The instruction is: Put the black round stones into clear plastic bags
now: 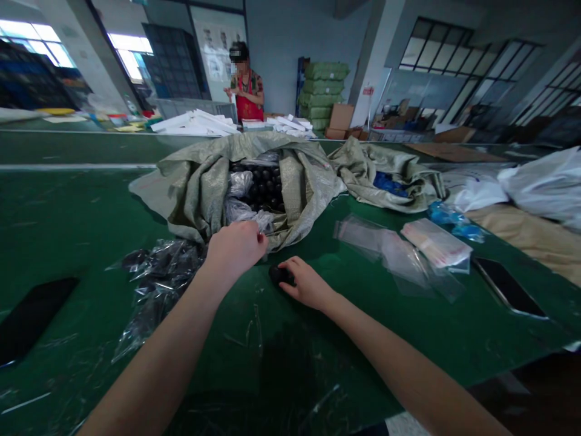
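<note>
My right hand (309, 283) has its thumb and fingers around a small black ball-like piece (278, 275) at the table top. Just to its left, my left hand (236, 245) is closed in front of the sack; its fingers curl away from view, and what they may hold is hidden. The large grey-green woven sack (200, 194) lies with its mouth open, showing many round black pieces (265, 186) and crumpled clear plastic inside. Beside my left forearm lies a pile of clear bags (157, 284) with dark pieces in them.
Flat clear bags (385, 242) and a phone (511, 287) lie on the right of the green table (363, 351). A dark flat object (36, 315) is at left. Behind, a second sack (394, 163) holds something blue. A person (247, 91) stands across the table by white strips (200, 123).
</note>
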The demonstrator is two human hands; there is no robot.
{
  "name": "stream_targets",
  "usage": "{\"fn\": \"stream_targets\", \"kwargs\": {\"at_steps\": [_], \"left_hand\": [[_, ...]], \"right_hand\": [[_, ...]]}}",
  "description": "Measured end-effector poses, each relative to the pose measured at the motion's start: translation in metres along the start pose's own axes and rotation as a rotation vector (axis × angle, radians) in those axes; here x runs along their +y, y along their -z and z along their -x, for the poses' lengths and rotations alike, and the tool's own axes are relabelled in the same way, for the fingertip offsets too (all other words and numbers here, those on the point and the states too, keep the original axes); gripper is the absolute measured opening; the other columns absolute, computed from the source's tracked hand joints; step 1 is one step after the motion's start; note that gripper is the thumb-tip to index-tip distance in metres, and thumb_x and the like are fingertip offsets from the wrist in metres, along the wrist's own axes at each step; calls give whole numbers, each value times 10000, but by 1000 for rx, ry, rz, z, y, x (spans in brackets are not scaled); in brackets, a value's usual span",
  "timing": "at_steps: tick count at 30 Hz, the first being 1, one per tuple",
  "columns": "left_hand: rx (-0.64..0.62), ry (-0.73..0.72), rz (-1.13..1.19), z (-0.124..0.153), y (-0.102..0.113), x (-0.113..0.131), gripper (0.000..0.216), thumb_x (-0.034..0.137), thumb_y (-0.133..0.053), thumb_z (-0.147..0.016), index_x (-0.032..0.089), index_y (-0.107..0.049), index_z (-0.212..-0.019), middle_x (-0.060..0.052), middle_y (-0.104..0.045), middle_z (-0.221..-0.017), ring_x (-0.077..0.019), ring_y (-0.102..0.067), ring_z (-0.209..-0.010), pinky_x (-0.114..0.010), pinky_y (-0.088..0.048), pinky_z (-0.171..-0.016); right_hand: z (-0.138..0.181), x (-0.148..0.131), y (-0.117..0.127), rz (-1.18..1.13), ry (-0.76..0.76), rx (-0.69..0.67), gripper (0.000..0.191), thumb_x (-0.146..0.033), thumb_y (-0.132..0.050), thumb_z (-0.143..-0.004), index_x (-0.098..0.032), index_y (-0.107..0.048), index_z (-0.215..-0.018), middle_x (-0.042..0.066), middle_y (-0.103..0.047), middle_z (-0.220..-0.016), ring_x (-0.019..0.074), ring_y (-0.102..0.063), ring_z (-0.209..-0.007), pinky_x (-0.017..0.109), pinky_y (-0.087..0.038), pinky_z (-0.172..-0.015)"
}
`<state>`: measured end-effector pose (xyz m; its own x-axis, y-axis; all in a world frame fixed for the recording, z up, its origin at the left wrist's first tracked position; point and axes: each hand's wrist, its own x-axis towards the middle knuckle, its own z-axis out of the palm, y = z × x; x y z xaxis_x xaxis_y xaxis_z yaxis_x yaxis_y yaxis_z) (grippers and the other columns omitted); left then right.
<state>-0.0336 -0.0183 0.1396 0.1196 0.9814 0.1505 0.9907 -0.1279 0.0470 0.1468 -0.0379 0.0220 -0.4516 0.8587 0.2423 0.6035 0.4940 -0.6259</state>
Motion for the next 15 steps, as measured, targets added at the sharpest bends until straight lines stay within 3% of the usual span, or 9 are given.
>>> {"fn": "stream_targets", "kwargs": {"at_steps": [2,7,10,15], "left_hand": [[0,-4,10,0,0,0,389,402,-397,-874,178,-711,-922,-143,-715,-931,-302,-684,-863,-375,-521,-743],[-4,-9,26,-2,-3,0,385,410,-405,-869,180,-708,-924,-143,-714,-927,-298,-686,-860,-375,-521,-740],[-14,-14,38,-3,-3,1,369,404,-427,-856,179,-704,-948,-150,-712,-943,-308,-686,-870,-384,-523,-727],[-27,-10,47,-3,-4,1,347,395,-436,-863,191,-706,-944,-136,-716,-939,-280,-687,-871,-358,-521,-748]], "right_hand": [[0,-4,4,-20,-12,103,333,-172,-657,-759,-161,-605,-1088,76,-595,-1017,160,-585,-834,309,-511,-777],[-7,-25,23,-296,-20,532,308,-217,-577,-808,-184,-541,-1112,76,-625,-1027,165,-622,-860,313,-533,-770],[-15,-36,29,-379,5,585,305,-260,-572,-830,-205,-528,-1127,79,-636,-1058,175,-637,-922,321,-543,-805],[-25,-41,27,-261,-15,561,303,-253,-601,-811,-195,-555,-1105,62,-652,-997,166,-636,-837,323,-547,-784]]}}
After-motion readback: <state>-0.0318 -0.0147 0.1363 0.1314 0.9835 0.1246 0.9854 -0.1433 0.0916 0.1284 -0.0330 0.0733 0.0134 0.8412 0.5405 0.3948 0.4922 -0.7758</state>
